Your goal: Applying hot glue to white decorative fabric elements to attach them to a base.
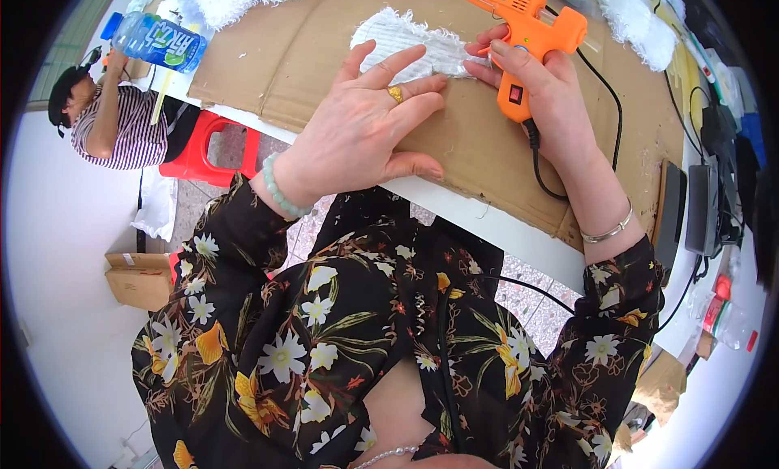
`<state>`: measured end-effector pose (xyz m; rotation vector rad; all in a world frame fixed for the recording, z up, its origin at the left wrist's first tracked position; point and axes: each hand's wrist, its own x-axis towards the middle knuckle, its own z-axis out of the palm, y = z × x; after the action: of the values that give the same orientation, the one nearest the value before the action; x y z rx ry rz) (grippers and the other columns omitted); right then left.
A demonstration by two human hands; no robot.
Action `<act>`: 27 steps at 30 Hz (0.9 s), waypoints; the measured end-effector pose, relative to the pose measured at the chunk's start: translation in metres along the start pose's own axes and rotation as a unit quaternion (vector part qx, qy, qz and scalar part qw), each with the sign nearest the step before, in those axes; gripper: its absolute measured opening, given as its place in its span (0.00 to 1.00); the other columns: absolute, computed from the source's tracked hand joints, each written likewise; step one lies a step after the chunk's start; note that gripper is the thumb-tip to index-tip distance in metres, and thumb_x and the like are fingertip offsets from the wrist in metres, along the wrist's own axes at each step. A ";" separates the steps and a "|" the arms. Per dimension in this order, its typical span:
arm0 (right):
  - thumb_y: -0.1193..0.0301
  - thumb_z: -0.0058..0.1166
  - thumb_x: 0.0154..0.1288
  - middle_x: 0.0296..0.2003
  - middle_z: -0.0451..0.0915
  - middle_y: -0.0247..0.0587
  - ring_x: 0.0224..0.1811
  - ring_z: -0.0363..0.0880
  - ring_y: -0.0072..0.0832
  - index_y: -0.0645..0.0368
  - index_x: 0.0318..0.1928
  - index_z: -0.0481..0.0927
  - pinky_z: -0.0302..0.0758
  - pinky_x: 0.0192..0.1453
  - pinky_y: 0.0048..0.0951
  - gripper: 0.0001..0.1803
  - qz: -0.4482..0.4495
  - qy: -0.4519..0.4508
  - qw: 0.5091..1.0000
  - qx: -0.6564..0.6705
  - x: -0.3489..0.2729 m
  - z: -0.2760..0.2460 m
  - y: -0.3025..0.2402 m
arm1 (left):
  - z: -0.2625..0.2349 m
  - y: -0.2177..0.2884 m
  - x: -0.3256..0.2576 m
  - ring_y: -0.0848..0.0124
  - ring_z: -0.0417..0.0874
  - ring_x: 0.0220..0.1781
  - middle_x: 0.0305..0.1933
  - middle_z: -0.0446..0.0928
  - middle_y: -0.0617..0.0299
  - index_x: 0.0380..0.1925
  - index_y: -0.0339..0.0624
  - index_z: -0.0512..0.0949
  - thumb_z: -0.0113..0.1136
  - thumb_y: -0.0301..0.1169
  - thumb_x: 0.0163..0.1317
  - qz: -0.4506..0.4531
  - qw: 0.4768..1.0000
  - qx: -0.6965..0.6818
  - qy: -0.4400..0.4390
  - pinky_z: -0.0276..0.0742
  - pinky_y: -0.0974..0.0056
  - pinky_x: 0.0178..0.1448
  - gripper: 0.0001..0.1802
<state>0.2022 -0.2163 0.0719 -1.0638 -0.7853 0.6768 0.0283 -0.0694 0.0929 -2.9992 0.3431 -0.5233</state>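
Gun (527,35): hard orange plastic, pistol-shaped, red switch on the handle, black cord (535,157) from the handle's base. Cloth (398,31): white, ribbed, shaggy frayed edges, irregular patch, lying flat on cardboard (633,140). Cardboard is brown, smooth, creased, spread over the white tabletop (519,246).

Gun is held above the cardboard, just right of the cloth. Barrel's long axis slants upper left to lower right; front end points up-left, toward the picture's top edge; handle slopes down. Cloth's long axis runs left to right, dipping slightly at the right end.

Right hand (560,104): grip clamped around the gun's handle, thumb across it, fingertips by the cloth's right end. Left hand (357,128): grip apart, fingers spread, back up, over the cloth's lower edge; can't tell whether the fingertips press it.

Around: fluffy white piece (243,0) at top left, another (641,31) at right. Blue-labelled clear plastic bottle (158,43) at upper left, red plastic stool (191,165) below, person in stripes (126,128) beside it.
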 end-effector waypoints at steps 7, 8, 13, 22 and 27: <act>0.69 0.50 0.69 0.46 0.75 0.41 0.52 0.77 0.30 0.65 0.47 0.73 0.77 0.58 0.32 0.12 0.002 0.001 1.000 -0.001 -0.001 0.004 -0.002 | 0.002 -0.007 0.006 0.55 0.67 0.68 0.54 0.79 0.62 0.47 0.41 0.75 0.62 0.56 0.53 0.001 0.999 0.017 0.032 0.50 0.40 0.71 0.32; 0.69 0.50 0.69 0.46 0.75 0.41 0.52 0.77 0.30 0.65 0.47 0.73 0.77 0.58 0.32 0.12 0.001 0.001 1.000 -0.001 -0.001 0.004 -0.002 | 0.002 -0.008 0.007 0.55 0.67 0.68 0.54 0.79 0.62 0.47 0.41 0.75 0.62 0.56 0.53 0.002 0.999 0.017 0.032 0.50 0.40 0.71 0.32; 0.69 0.51 0.69 0.45 0.75 0.41 0.52 0.77 0.30 0.65 0.47 0.73 0.78 0.57 0.32 0.12 0.001 -0.006 1.000 0.003 0.001 0.004 -0.001 | -0.002 -0.012 0.012 0.54 0.71 0.64 0.49 0.81 0.61 0.45 0.43 0.77 0.62 0.55 0.54 -0.016 0.998 0.030 0.061 0.54 0.43 0.69 0.29; 0.69 0.50 0.69 0.46 0.75 0.41 0.52 0.77 0.30 0.65 0.47 0.72 0.78 0.57 0.32 0.12 0.003 -0.001 1.000 -0.008 -0.001 0.001 -0.001 | 0.004 -0.012 0.013 0.54 0.71 0.63 0.47 0.81 0.62 0.44 0.43 0.77 0.63 0.52 0.56 0.022 0.998 0.012 0.058 0.59 0.46 0.68 0.26; 0.70 0.50 0.69 0.46 0.75 0.41 0.52 0.77 0.31 0.65 0.48 0.72 0.77 0.57 0.32 0.12 -0.001 -0.014 1.000 0.001 0.000 0.002 0.003 | 0.003 -0.033 0.021 0.56 0.73 0.61 0.47 0.81 0.61 0.44 0.44 0.79 0.64 0.47 0.57 -0.014 0.996 -0.018 0.086 0.65 0.50 0.64 0.22</act>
<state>0.2003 -0.2141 0.0695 -1.0535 -0.8107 0.6913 0.0558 -0.0425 0.1008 -3.0037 0.3255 -0.7881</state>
